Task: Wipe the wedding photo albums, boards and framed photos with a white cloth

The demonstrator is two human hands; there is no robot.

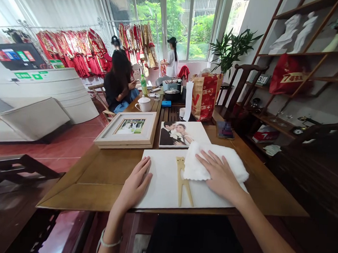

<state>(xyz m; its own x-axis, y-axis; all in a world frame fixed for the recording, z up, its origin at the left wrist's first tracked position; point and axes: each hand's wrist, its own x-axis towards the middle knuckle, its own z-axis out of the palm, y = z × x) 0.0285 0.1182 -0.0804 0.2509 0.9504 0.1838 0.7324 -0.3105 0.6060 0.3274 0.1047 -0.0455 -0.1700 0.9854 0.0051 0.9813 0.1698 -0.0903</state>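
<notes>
A white panel (162, 183) lies face down on the wooden table (103, 176) in front of me, with a tan easel stand (183, 180) fixed to its back. My left hand (135, 183) rests flat on the panel's left edge, fingers stretched out. My right hand (219, 175) presses flat on a white cloth (232, 161) lying on the panel's upper right part. Beyond the panel lie a wedding photo print (182, 134) and a framed photo (128, 129).
Further up the table stand a white teapot (144, 103), a red patterned bag (205, 96), a green bottle (143, 85) and dishes. A person in black (118, 81) sits at the far left; another stands by the window. Shelves (304, 73) and a chair stand right.
</notes>
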